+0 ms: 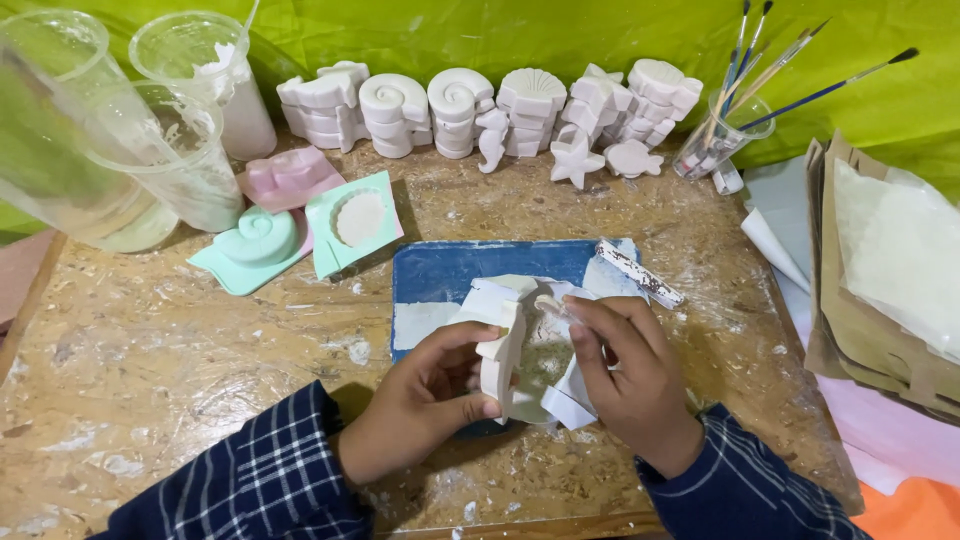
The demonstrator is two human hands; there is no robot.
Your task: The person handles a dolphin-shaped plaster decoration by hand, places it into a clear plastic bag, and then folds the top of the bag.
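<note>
Head view looks down on the left hand [425, 395] pinching a white plaster seahorse [500, 350] upright over the blue mat [440, 275] on the tabletop [180, 350], while the right hand [630, 375] has its fingertips pressed together at the cast's upper edge; light strokes with a steady hold would suit the fragile piece, I'd say. At the back, one clear cup [725, 135] holds paintbrushes [790, 75], another plastic cup [215, 75] white powder
</note>
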